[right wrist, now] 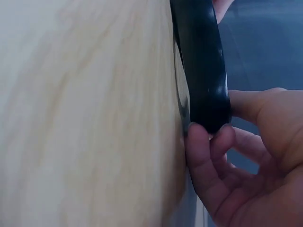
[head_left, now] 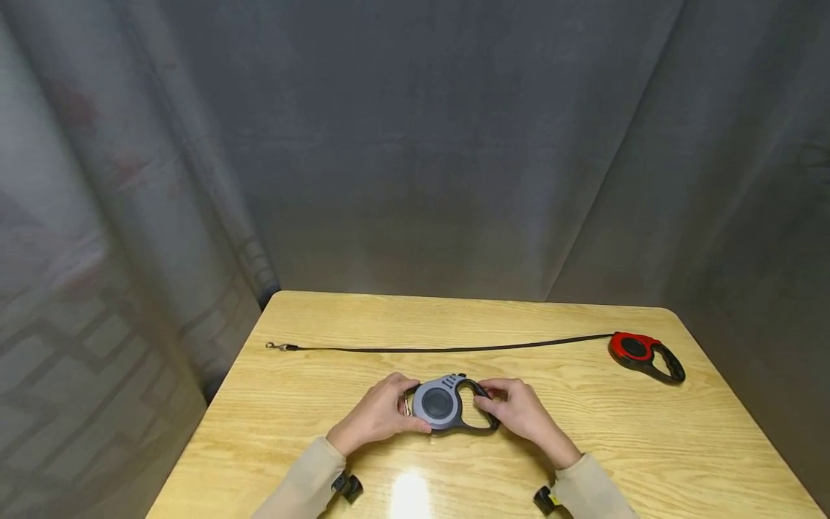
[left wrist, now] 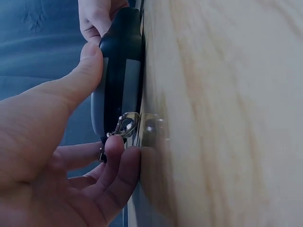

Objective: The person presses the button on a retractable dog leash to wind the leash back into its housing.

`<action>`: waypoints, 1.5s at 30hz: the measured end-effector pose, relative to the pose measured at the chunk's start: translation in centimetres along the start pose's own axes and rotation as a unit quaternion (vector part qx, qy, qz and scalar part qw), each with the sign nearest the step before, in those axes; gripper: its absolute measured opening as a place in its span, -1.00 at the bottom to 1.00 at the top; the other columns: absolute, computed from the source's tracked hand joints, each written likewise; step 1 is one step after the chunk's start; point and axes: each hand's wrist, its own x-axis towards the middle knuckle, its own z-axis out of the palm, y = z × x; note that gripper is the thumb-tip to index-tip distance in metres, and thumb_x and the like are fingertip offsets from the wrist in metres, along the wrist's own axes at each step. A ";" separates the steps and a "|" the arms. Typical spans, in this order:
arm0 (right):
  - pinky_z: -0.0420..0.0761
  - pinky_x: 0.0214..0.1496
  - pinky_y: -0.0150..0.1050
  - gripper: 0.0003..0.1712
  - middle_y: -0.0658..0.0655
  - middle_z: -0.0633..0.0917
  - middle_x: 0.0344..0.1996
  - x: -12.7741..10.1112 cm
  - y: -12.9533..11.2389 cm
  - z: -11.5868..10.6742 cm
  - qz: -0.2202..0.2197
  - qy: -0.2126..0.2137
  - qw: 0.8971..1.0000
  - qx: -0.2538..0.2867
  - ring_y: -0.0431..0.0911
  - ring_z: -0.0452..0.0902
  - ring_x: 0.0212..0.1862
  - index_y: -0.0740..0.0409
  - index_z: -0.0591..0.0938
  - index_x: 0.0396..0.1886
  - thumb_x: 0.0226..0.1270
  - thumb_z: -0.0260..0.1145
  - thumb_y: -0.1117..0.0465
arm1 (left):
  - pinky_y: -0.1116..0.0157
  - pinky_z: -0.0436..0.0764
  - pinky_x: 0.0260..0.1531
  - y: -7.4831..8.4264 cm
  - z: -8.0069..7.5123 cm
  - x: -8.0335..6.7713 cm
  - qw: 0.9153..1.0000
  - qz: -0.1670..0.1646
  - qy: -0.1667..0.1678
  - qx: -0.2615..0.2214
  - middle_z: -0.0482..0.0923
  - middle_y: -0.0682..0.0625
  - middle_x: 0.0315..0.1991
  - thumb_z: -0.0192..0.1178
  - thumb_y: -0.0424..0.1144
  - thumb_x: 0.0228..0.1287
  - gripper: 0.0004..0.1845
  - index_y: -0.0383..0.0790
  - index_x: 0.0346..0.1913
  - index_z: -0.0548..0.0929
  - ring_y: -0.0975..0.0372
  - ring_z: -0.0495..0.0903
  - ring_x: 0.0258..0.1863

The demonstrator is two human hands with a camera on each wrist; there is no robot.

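A grey and black retractable dog leash [head_left: 437, 404] lies flat near the middle of the wooden table, its looped handle toward the right. My left hand [head_left: 382, 409] grips the round casing from the left, thumb on the near edge and fingers at the far side. By those fingers a shiny metal clip [left wrist: 127, 125] shows in the left wrist view. My right hand [head_left: 515, 407] holds the end of the black handle [right wrist: 203, 71], thumb on one side and fingertips curled at the edge beside the tabletop.
Farther right, a red and black retractable leash [head_left: 638, 349] rests on the table [head_left: 363, 310]. Its black strap [head_left: 454, 349] stretches left across the back, ending in a metal clip [head_left: 279, 347]. Grey curtains [head_left: 415, 144] enclose the table's back and sides.
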 end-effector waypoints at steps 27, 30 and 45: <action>0.67 -0.36 -0.24 -0.56 0.12 0.75 -0.17 -0.8 0.2 -1.9 0.074 -0.048 0.990 0.107 -0.10 0.57 -0.36 0.23 0.73 0.21 0.51 0.41 0.05 | 0.36 0.56 -0.19 -1.0 -2.3 -2.3 0.999 -0.013 -0.013 -0.029 0.60 -0.01 0.07 0.34 0.17 0.44 -0.18 -0.30 0.53 0.43 0.39 0.53 -0.22; 0.64 -0.38 -0.27 -0.55 0.13 0.76 -0.14 -0.7 0.4 -2.3 0.069 -0.045 0.991 0.106 -0.11 0.56 -0.38 0.24 0.72 0.23 0.53 0.39 0.05 | 0.35 0.55 -0.19 -1.5 -2.9 -2.7 1.000 -0.016 -0.012 -0.019 0.62 0.02 0.06 0.30 0.15 0.48 -0.28 -0.26 0.49 0.51 0.38 0.53 -0.20; 0.50 -0.45 -0.31 -0.46 0.14 0.70 -0.27 -1.5 3.9 -6.8 0.074 -0.008 0.994 0.077 -0.15 0.46 -0.53 0.32 0.65 0.32 0.59 0.35 0.02 | 0.33 0.60 -0.09 -3.5 -5.4 -4.2 0.998 -0.047 0.048 -0.016 0.70 0.03 0.20 0.29 0.08 0.53 -0.46 -0.16 0.38 0.63 0.33 0.61 -0.07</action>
